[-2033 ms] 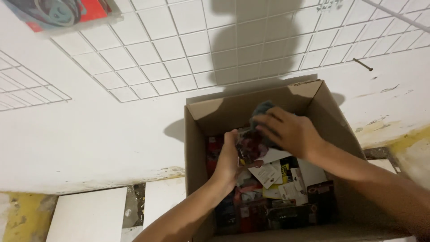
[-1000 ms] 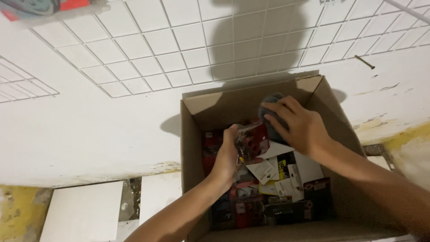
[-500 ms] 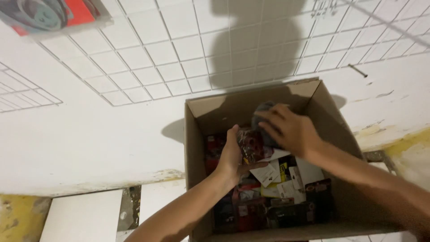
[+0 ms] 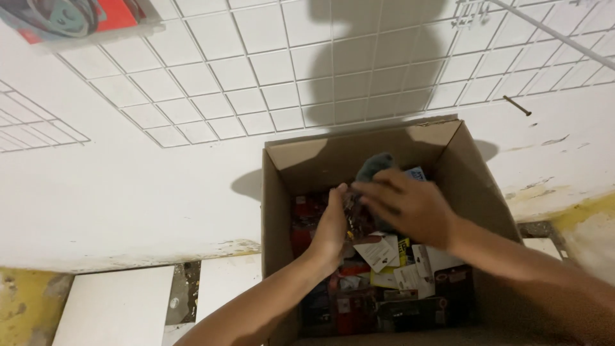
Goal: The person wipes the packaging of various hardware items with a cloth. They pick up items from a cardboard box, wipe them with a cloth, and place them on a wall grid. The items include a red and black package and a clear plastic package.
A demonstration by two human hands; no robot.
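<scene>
We're right over the box, and the right hand (image 4: 410,208) has its fingers curled over a dark grey, rounded item (image 4: 377,165), holding it near the far wall of the cardboard box (image 4: 279,192). A small blue-and-white card corner (image 4: 415,173) peeks out just above the knuckles; we cannot tell whether it belongs to the grey item. The left hand (image 4: 333,227) comes in from the near left, fingers raised and pressed against a red and dark packet (image 4: 356,218) that sits between the two hands. Whether it truly clamps that packet or only steadies it, we cannot tell, as the right hand blurs across it.

Below the hands, the box is filled with small carded packages (image 4: 384,282), mostly red and black, with a few white and yellow tags among them. The box stands open, its flaps upright, on a tiled floor (image 4: 115,307) against a white wall (image 4: 128,192). On that wall hangs a white wire grid panel (image 4: 269,70), with our shadow falling over it. At the far left corner hangs a red and grey packaged item (image 4: 77,16). A dark nail or screw (image 4: 516,106) juts from the wall at the far right.
</scene>
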